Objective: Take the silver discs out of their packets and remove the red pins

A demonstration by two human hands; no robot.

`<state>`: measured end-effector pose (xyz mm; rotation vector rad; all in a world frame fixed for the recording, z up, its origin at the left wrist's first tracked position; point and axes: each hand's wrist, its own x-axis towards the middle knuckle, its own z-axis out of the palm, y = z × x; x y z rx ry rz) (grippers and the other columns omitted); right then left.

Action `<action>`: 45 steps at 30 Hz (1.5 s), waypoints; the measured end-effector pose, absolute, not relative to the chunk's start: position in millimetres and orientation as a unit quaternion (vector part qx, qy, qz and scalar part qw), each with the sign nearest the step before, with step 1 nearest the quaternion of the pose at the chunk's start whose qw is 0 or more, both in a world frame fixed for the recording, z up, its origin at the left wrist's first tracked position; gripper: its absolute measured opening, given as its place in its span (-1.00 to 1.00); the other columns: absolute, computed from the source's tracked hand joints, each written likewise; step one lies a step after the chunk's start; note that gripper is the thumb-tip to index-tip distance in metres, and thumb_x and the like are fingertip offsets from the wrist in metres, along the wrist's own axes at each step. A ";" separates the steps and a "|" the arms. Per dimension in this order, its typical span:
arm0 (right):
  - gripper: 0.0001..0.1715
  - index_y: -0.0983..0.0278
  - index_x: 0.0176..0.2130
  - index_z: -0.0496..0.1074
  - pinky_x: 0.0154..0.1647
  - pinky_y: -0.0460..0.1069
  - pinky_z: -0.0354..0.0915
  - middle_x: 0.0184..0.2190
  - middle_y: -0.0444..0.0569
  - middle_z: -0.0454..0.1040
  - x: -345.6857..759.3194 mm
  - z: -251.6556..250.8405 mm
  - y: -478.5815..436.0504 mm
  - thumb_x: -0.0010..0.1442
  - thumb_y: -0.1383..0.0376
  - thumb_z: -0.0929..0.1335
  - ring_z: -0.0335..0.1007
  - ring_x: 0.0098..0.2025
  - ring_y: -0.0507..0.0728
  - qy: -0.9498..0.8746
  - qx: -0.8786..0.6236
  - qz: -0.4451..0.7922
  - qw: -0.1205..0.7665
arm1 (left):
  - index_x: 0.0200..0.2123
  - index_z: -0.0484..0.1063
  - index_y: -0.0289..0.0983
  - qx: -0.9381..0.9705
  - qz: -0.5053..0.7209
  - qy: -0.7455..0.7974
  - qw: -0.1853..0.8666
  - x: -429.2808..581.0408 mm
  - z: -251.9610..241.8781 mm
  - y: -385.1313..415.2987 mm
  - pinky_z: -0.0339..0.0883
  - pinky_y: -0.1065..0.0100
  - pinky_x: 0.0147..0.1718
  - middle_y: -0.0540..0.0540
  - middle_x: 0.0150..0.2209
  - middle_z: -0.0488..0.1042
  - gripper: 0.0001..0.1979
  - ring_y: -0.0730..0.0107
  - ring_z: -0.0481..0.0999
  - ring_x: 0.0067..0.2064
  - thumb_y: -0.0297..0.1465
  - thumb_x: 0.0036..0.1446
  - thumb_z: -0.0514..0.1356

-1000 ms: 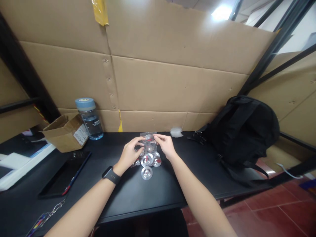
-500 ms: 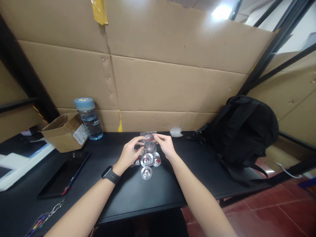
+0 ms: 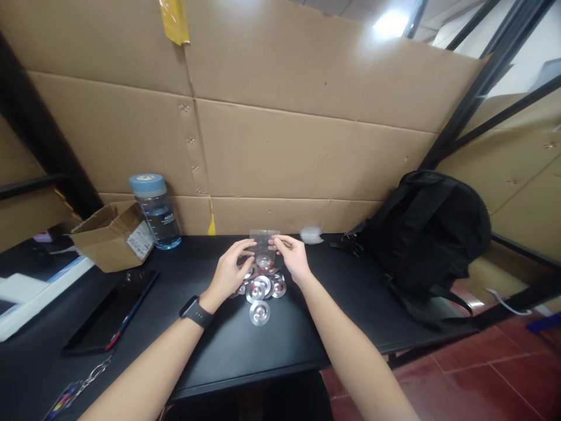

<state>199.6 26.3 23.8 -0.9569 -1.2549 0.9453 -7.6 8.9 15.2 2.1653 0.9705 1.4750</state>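
Observation:
A small clear plastic bag (image 3: 263,238) stands upright between my hands at the back of the black table. My right hand (image 3: 291,256) pinches its right edge between thumb and fingertips. At the left edge, my left hand (image 3: 231,268) has curled fingers on the plastic, its thumb a little lower; a dark watch (image 3: 197,311) is on that wrist. A shiny round metal disc (image 3: 264,262) shows at the bag's lower part; whether it is inside I cannot tell. Below lies a heap of silvery discs (image 3: 256,290) with red marks, and a single disc (image 3: 260,313) lies nearest me.
To the left are an open cardboard box (image 3: 105,242), a blue-lidded water bottle (image 3: 158,219), a dark tablet (image 3: 111,313) and a keychain (image 3: 74,393). A crumpled whitish piece (image 3: 311,235) lies by the cardboard wall (image 3: 280,146). On the right sits a black backpack (image 3: 438,228).
The shiny disc that was up by my right fingertips is now lower, near the heap. The bag's upper part now shows between my fingers. Both hands stay nearly in place.

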 end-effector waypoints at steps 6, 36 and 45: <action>-0.39 0.22 0.04 0.52 -0.06 0.07 0.49 -0.12 0.07 0.66 197.7 28.5 20.0 0.05 0.05 0.56 0.63 -0.11 0.22 -0.566 -0.378 0.444 0.582 | 0.07 0.50 -0.19 0.714 0.557 0.373 0.204 -6.9 16.8 8.1 0.54 0.23 0.00 -0.16 0.14 0.51 -0.71 0.29 0.66 -0.11 -0.38 0.30 0.20; -0.69 0.23 0.03 0.51 -0.08 0.08 0.17 -0.03 0.10 0.52 209.9 29.9 23.8 0.38 0.41 0.28 0.31 -0.09 0.21 -0.845 -0.421 -0.192 0.266 | 0.23 0.45 -0.14 0.740 0.483 0.377 0.278 -12.2 15.1 11.3 0.50 0.13 0.06 -0.18 0.19 0.52 -0.58 0.15 0.58 0.11 -0.26 0.34 0.17; -0.62 0.30 0.01 0.52 -0.02 0.06 0.18 -0.02 0.19 0.50 353.3 6.5 39.2 0.35 0.46 0.21 0.33 -0.01 0.28 -0.744 -0.625 -0.201 0.124 | 0.20 0.41 -0.15 0.769 0.471 0.384 0.196 -16.5 16.7 12.2 0.49 0.13 0.02 -0.20 0.21 0.42 -0.61 0.18 0.56 0.07 -0.33 0.33 0.15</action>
